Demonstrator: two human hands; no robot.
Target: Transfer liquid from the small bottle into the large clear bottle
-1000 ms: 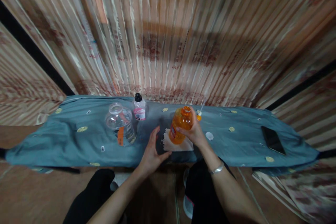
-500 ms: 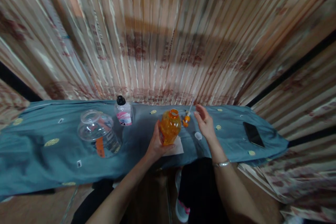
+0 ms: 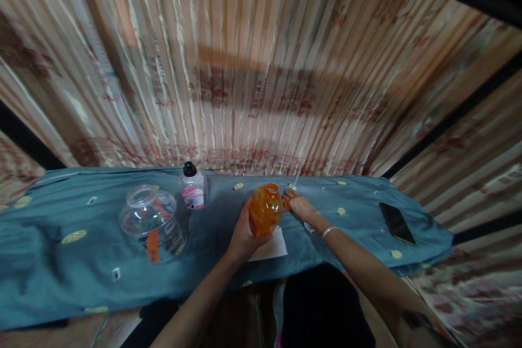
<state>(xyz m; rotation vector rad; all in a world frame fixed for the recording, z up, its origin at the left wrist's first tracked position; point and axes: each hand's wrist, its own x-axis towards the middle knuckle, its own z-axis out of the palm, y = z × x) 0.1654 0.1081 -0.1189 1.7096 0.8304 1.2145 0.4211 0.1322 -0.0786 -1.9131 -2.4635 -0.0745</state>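
My left hand (image 3: 243, 236) is wrapped around an orange see-through bottle (image 3: 266, 212), held upright with its neck uncapped. To its right, my right hand (image 3: 300, 207) has its fingers closed over a small orange pump head (image 3: 286, 204), which is mostly hidden under them. A thin clear tube (image 3: 297, 178) sticks up behind that hand. Below the bottle lies a white paper (image 3: 272, 247). A small white round lid (image 3: 309, 227) shows partly beneath my right wrist.
A large clear plastic jar (image 3: 136, 220) with an orange label stands at the left on the blue cloth (image 3: 216, 250). Behind it is a clear bottle with a black cap (image 3: 193, 190). A dark phone (image 3: 397, 223) lies at the right. A pleated curtain (image 3: 244, 92) hangs behind.
My right hand has moved left and down onto the pump head, its fingers closing over it. My left hand still holds the orange bottle. The view has tilted slightly upward.
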